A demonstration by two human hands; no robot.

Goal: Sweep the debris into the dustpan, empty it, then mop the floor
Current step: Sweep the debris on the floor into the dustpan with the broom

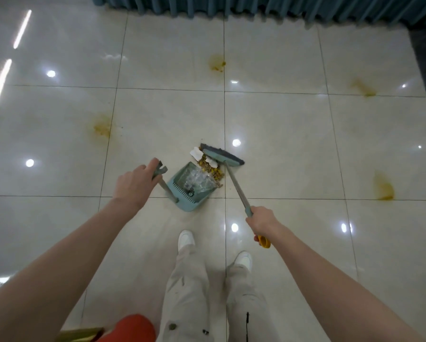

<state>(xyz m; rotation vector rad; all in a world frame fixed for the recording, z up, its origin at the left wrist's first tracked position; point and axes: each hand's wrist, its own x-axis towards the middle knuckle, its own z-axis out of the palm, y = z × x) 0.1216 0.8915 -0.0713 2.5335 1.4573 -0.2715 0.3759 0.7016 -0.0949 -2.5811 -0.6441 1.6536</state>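
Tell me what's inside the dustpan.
Crumpled clear plastic and a small dark round bit lie in the dustpan; yellow-brown debris sits at its lip. Whatever is under the plastic is hidden.

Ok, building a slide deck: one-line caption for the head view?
Right hand holds the broom against debris at the dustpan mouth; left hand grips its handle.

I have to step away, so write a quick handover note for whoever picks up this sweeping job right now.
Left hand grips the dustpan handle; right hand grips the broom.
Dustpan sits on the floor with clear plastic inside; debris, yellow bits and white scraps, lies at its mouth, broom head just behind.
Done: some rubbish in the pan.
Left: finish sweeping, empty the pan, mop the yellow stains.
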